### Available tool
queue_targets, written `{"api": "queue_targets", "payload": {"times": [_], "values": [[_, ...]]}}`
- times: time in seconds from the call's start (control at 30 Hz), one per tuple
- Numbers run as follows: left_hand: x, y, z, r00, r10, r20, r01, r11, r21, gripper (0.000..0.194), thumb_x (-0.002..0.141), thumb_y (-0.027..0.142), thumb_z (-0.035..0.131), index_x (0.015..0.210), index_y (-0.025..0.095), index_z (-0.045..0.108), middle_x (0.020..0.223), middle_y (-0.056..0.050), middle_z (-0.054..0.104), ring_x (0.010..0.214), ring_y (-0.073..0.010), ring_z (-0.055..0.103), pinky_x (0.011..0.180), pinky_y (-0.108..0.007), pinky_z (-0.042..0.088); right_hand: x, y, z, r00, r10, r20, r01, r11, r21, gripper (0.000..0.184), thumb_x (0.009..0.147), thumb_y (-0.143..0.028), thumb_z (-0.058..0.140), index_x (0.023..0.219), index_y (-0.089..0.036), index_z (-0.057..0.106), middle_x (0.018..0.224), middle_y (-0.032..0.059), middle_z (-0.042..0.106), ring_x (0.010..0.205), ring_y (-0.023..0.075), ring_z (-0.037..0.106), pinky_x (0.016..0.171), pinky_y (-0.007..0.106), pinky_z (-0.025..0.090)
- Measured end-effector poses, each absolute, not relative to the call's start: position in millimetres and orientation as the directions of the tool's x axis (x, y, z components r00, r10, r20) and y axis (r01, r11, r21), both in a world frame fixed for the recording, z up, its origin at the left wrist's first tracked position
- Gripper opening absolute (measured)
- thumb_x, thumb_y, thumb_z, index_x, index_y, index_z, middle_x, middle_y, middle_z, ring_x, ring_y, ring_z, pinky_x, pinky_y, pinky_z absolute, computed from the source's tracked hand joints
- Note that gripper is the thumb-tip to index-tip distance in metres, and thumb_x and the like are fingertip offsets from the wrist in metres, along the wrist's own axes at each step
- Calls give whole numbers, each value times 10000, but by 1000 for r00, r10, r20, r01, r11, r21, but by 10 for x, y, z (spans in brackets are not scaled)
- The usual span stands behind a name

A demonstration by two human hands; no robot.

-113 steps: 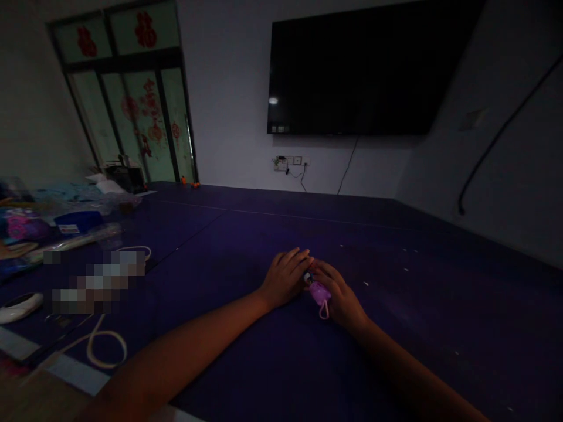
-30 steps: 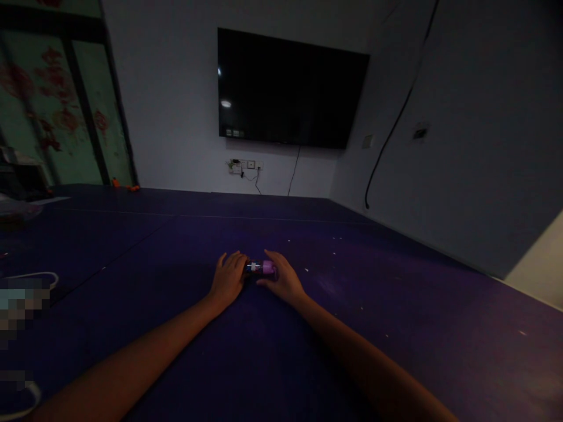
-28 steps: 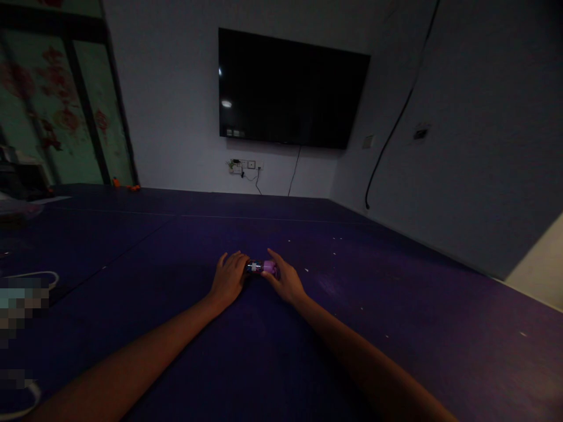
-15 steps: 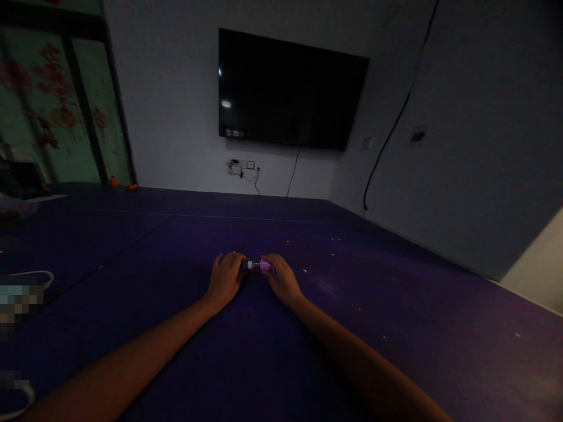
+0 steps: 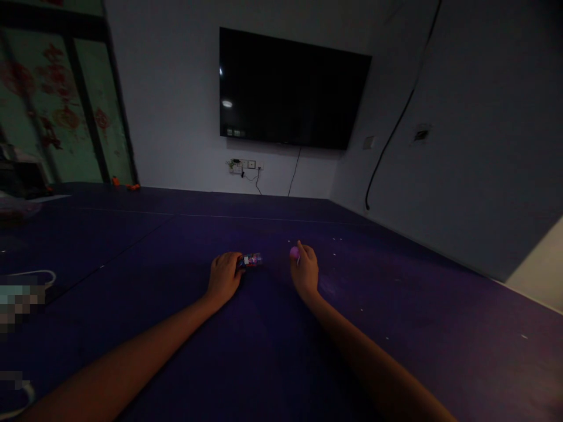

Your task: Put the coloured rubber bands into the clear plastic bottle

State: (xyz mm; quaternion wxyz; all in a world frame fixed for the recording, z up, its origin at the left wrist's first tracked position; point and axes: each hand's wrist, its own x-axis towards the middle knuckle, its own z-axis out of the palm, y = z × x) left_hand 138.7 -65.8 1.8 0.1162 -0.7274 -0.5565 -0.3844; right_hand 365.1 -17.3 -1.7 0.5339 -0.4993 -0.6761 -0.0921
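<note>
On the purple surface (image 5: 246,346), my left hand (image 5: 225,274) is gripping a bottle (image 5: 253,260) pointing lengthwise toward my right hand (image 5: 307,269), which is pinching a purple cap (image 5: 294,253).

This is a room in a home, likely a living room, though the dim light leaves that unsure. A wide TV (image 5: 292,88) with a dark screen hangs on a plain pale wall (image 5: 171,99), above sockets (image 5: 251,164) and thin cords (image 5: 294,171) trailing down. At the left, a glazed door (image 5: 85,149) bears red festive decorations (image 5: 65,119). A black cable (image 5: 412,92) runs down the side wall (image 5: 475,158).
</note>
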Motion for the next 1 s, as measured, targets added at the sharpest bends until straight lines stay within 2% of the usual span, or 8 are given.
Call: {"api": "queue_targets", "payload": {"times": [0.2,0.33,0.47,0.6,0.7,0.8,0.9,1.0], "values": [[1390,-669,51,78,766,638,901,-328,284,294,779,158,612,1054,194,513,1054,-78,633,1046,-252,544,914,-414,372,3878,-168,95,180,833,523,974,-78,-211,435,912,-202,343,1329,-142,451,1088,167,588,1012,280,510,826,400,354],[1385,-664,64,70,764,641,901,-324,287,309,775,142,607,1066,193,519,1072,-85,628,1061,-259,537,914,-417,370,3957,-166,112,193,879,436,980,-153,-126,469,886,-135,374,1352,-147,421,1094,173,598,1050,286,495,829,392,319],[1365,-636,57,47,745,665,906,-312,286,313,775,125,588,1075,194,532,1087,-88,623,1090,-263,519,926,-425,367,4027,-157,98,195,867,459,979,-147,-139,458,869,-118,397,1322,-135,462,1079,176,616,1074,311,480,857,433,302],[1352,-561,64,31,709,705,922,-292,253,339,769,88,559,1092,190,551,1148,-107,597,1161,-289,469,944,-454,367,3976,-127,138,125,761,637,972,33,-231,390,921,-222,357,1271,-161,516,1178,151,591,1121,310,458,935,481,273],[1359,-469,98,40,662,748,939,-281,199,364,766,45,512,1093,192,577,1232,-118,551,1244,-313,390,972,-481,351,3763,-78,145,-97,715,692,870,398,-289,393,939,-306,337,1265,-187,520,1220,117,579,1116,249,498,960,417,331],[1370,-373,122,77,620,781,947,-290,137,414,751,-1,467,1089,202,598,1307,-115,500,1286,-318,341,993,-501,337,3448,-24,72,-345,664,663,615,694,-374,455,914,-372,405,1338,-210,439,1256,99,563,1063,192,562,929,353,417],[1374,-303,91,128,576,807,939,-333,88,414,771,11,451,1092,223,605,1360,-101,462,1313,-308,310,1003,-523,331,3167,12,-49,-388,633,670,487,758,-434,561,835,-385,547,1354,-214,419,1257,106,566,1085,214,563,896,369,462],[1379,-268,27,177,535,826,914,-400,63,424,790,18,435,1102,247,609,1390,-81,442,1328,-296,300,1016,-539,319,3014,16,-140,-337,645,686,459,748,-479,461,806,-309,584,1250,-189,543,1124,113,643,1016,221,604,879,374,480]]}}
